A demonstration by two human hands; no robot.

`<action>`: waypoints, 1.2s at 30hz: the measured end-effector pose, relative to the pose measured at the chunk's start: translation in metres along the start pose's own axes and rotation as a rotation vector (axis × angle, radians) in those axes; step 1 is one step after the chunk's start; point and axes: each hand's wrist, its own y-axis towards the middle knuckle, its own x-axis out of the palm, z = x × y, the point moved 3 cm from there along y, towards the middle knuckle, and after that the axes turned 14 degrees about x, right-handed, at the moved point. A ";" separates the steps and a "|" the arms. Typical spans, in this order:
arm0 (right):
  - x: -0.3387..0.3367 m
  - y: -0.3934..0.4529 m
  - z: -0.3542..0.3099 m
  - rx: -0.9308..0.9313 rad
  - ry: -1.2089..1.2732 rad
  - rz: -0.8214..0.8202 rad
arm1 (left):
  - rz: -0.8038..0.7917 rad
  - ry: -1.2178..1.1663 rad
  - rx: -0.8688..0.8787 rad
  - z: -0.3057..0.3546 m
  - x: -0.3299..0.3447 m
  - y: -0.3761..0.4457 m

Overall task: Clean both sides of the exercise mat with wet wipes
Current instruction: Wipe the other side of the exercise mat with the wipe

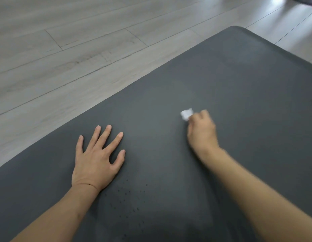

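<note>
Pale grey wood-plank floor (68, 55) fills the left and upper part of the view. Lying flat on it is the dark grey rectangular foam exercise mat (239, 81), which runs diagonally from the lower left to a rounded corner at the upper right. The left hand (97, 159) rests palm down on the mat near its left edge, fingers straight and spread apart, holding nothing. Just right of that wrist, a scatter of small dark dots (129, 198) marks the mat's surface. Further right, well apart from the left hand, the right hand (202, 131) is blurred, with its fingers curled around a small crumpled white wet wipe (186, 114), which sticks out past the fingertips and touches the mat near its middle.
</note>
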 end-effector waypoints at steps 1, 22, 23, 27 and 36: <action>0.001 -0.039 -0.023 -0.132 0.011 -0.085 | 0.000 -0.005 0.003 0.000 0.000 0.000; -0.017 -0.016 0.023 -0.396 0.020 -0.048 | 0.017 0.013 0.027 0.001 -0.002 0.000; -0.015 0.018 0.042 -0.219 0.004 0.018 | 0.015 0.009 0.024 0.000 -0.001 0.001; -0.011 -0.005 0.028 0.001 0.070 0.078 | 0.013 0.004 0.017 0.001 -0.001 0.000; -0.018 -0.048 0.016 -0.476 0.087 -0.086 | -0.002 -0.004 0.016 0.001 -0.003 -0.001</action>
